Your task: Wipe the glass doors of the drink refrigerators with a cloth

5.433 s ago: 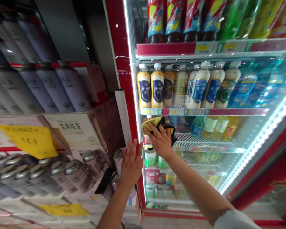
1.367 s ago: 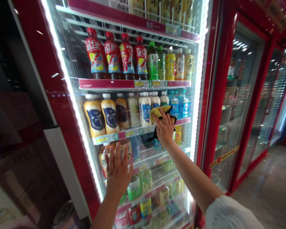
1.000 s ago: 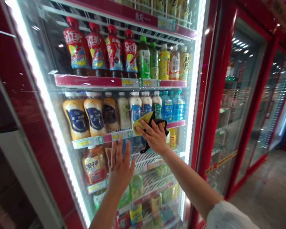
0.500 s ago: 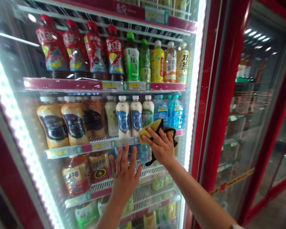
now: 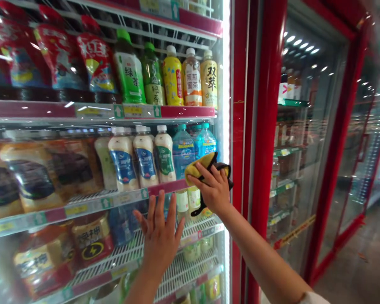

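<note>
A yellow cloth with black edging (image 5: 193, 169) is under my right hand (image 5: 215, 192), which presses it against what looks like the glass front of a drinks fridge. Its black lower corner dangles below my palm. The cloth covers part of the middle shelf's edge, just below the blue bottles (image 5: 183, 145). Lower and to the left, my left hand (image 5: 162, 228) is raised with its fingers spread and nothing in it. Behind those fingertips runs the shelf edge with price tags (image 5: 123, 200). Whether the left palm touches the glass, I cannot tell.
White bottles with blue labels (image 5: 123, 162) stand on the middle shelf. Green tea bottles (image 5: 129, 71) and red-capped bottles (image 5: 96, 59) line the shelf above. A bright light strip (image 5: 226, 126) and red frame (image 5: 272, 126) border the right side. Another glass-doored fridge (image 5: 319, 84) stands beyond.
My view has swung to the right, so the shelves appear farther left. Both hands keep nearly the same place in view, and the cloth is now closer to the fridge's right-hand frame.
</note>
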Tool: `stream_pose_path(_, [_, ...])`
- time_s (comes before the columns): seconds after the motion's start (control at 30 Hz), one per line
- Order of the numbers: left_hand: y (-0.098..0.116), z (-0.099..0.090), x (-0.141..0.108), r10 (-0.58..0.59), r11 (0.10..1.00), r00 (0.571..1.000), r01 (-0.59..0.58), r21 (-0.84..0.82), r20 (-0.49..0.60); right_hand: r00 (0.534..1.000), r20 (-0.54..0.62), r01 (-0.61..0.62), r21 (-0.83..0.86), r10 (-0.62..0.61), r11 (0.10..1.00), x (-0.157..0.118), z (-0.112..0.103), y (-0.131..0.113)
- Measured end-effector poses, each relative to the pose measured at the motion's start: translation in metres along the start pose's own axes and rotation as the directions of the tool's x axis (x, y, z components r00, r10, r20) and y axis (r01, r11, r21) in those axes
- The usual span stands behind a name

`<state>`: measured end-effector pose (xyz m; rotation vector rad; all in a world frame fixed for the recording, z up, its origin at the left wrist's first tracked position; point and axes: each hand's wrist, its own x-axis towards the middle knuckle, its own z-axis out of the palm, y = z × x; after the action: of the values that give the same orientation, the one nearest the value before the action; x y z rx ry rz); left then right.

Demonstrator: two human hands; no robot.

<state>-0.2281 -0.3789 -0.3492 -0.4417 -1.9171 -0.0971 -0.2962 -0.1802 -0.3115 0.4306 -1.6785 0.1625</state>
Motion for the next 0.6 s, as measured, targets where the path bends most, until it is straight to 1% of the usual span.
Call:
stream_pose_path(0.07, [0.007,0.004,0.006,-0.003,1.0,1.0,0.003,0.003,0.001,0.997,-0.004,-0.077,-0.026,0.077,0.997,0.013,-0.003,0.021])
stream_pose_path(0.1, [0.01,0.006,0.007,0.0,1.0,1.0,0.0,0.007,0.007,0.992,-0.02,-0.128,-0.033,0.127,0.991,0.013,-0.004,0.03])
stream_pose_path(0.17, [0.015,0.009,0.006,0.02,1.0,1.0,-0.02,0.012,0.011,0.975,-0.062,-0.215,-0.035,0.213,0.976,0.0,-0.006,0.038])
stream_pose_path(0.2, [0.017,0.011,0.005,0.036,0.999,0.999,-0.037,0.012,0.012,0.97,-0.073,-0.234,-0.034,0.231,0.972,-0.01,-0.007,0.038])
stream_pose_path(0.23, [0.019,0.013,0.004,0.057,0.998,0.998,-0.057,0.01,0.014,0.971,-0.072,-0.23,-0.034,0.227,0.973,-0.018,-0.007,0.037])
stream_pose_path(0.3, [0.021,0.017,0.005,0.09,0.996,0.996,-0.09,0.001,0.014,0.987,-0.041,-0.159,-0.042,0.157,0.986,-0.024,-0.009,0.034])
stream_pose_path(0.37, [0.025,0.02,0.012,0.109,0.994,0.994,-0.109,-0.001,0.023,0.997,0.004,-0.072,-0.051,0.072,0.996,-0.01,-0.01,0.037])
stream_pose_path(0.43, [0.031,0.024,0.024,0.127,0.992,0.992,-0.128,0.005,0.025,0.998,0.027,-0.051,-0.048,0.052,0.998,0.017,-0.013,0.049])
stream_pose_path(0.5, [0.038,0.029,0.036,0.161,0.987,0.987,-0.162,0.018,0.021,0.995,0.009,-0.104,-0.022,0.104,0.994,0.04,-0.015,0.065])
stream_pose_path(0.53, [0.041,0.031,0.041,0.176,0.984,0.984,-0.177,0.024,0.015,0.989,-0.014,-0.145,0.0,0.145,0.989,0.045,-0.015,0.073])
stream_pose_path(0.57, [0.044,0.033,0.045,0.188,0.982,0.982,-0.188,0.03,0.009,0.981,-0.046,-0.189,0.025,0.19,0.982,0.045,-0.016,0.079])
stream_pose_path(0.6, [0.046,0.034,0.047,0.193,0.981,0.981,-0.193,0.037,0.006,0.97,-0.077,-0.228,0.047,0.231,0.972,0.038,-0.015,0.083])
